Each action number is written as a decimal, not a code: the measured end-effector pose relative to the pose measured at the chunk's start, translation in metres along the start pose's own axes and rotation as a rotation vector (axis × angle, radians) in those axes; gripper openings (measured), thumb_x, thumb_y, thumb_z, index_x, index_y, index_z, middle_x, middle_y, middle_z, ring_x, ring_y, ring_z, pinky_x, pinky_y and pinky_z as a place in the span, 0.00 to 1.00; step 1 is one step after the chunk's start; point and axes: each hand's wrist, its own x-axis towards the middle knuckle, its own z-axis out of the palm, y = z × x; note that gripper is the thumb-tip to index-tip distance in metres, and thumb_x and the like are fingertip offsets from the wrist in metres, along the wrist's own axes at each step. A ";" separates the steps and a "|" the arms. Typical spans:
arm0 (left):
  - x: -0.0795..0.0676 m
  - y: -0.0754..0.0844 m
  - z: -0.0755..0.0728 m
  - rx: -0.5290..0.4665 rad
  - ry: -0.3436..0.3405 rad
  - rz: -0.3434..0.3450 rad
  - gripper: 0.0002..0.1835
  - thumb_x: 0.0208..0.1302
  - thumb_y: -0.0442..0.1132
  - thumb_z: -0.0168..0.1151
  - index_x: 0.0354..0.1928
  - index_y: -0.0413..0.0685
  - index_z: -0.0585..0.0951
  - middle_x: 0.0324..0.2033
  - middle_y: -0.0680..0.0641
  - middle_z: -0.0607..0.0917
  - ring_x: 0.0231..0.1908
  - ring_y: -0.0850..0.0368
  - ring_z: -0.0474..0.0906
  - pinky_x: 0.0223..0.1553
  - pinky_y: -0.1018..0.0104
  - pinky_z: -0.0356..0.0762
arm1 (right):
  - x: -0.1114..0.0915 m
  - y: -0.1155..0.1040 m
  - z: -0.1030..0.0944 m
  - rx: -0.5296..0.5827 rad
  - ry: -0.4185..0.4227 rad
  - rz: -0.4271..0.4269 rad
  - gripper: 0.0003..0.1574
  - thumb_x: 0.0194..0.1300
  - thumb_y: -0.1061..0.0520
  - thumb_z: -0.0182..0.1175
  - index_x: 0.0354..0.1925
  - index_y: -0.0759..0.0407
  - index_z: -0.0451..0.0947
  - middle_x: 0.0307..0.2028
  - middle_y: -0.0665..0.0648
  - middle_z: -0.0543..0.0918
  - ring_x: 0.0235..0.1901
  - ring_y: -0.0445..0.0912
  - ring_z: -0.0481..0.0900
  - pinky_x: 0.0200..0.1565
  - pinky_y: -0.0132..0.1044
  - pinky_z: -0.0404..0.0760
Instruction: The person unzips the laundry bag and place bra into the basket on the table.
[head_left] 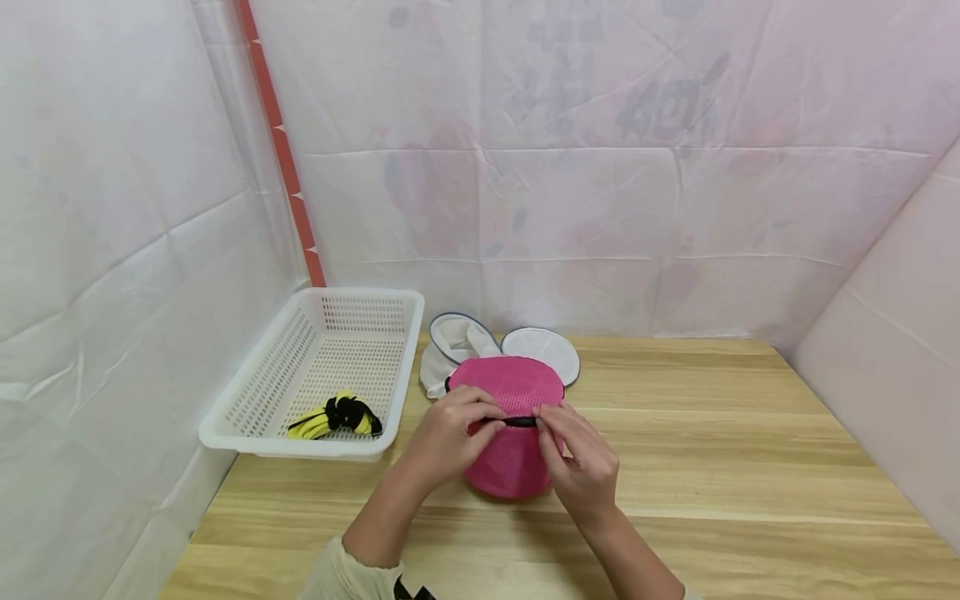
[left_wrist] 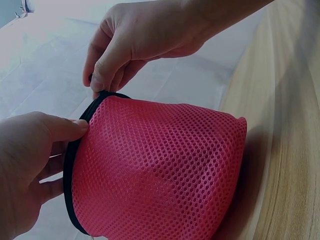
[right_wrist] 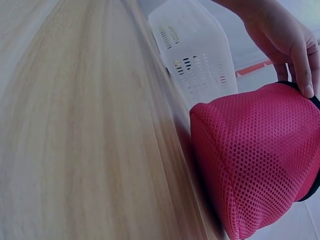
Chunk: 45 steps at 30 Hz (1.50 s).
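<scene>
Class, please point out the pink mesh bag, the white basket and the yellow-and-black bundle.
Pink mesh bag [left_wrist: 155, 155], left wrist view: on its mesh side.
White basket [head_left: 360, 354], head view: on its bare floor.
Yellow-and-black bundle [head_left: 347, 414], head view: on its black part.

Lower ctr: L hand [head_left: 450, 429] & R hand [head_left: 585, 458] pinch black rim [head_left: 521, 422] of round pink mesh bag [head_left: 512, 471]; white perforated plastic basket [head_left: 300, 448] lower L.

Wide open table [head_left: 720, 475] right of bag [head_left: 510, 475], room to pass. Left: basket [head_left: 300, 447] walls block low path; left hand [head_left: 452, 431] narrows gap. Behind: pouch [head_left: 438, 371], disc [head_left: 542, 352], then wall [head_left: 570, 208].
</scene>
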 end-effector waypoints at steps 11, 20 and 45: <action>-0.001 0.003 0.001 0.058 0.004 0.016 0.06 0.55 0.35 0.74 0.36 0.49 0.89 0.34 0.57 0.84 0.38 0.64 0.77 0.41 0.77 0.78 | -0.001 -0.001 0.000 -0.004 -0.043 0.032 0.09 0.63 0.64 0.64 0.35 0.72 0.85 0.32 0.66 0.88 0.35 0.56 0.87 0.55 0.41 0.81; -0.001 0.008 0.007 0.075 -0.018 0.042 0.09 0.57 0.38 0.72 0.41 0.50 0.89 0.37 0.57 0.84 0.41 0.64 0.77 0.44 0.77 0.77 | -0.003 -0.006 0.003 0.050 -0.070 0.000 0.09 0.64 0.64 0.63 0.36 0.73 0.85 0.33 0.66 0.88 0.36 0.56 0.87 0.58 0.39 0.79; 0.002 0.011 0.007 0.108 -0.020 0.086 0.04 0.58 0.36 0.71 0.36 0.49 0.89 0.34 0.57 0.85 0.38 0.63 0.78 0.44 0.73 0.77 | 0.000 -0.007 0.003 0.036 -0.044 -0.014 0.10 0.64 0.66 0.61 0.33 0.75 0.85 0.31 0.67 0.87 0.33 0.56 0.87 0.54 0.40 0.81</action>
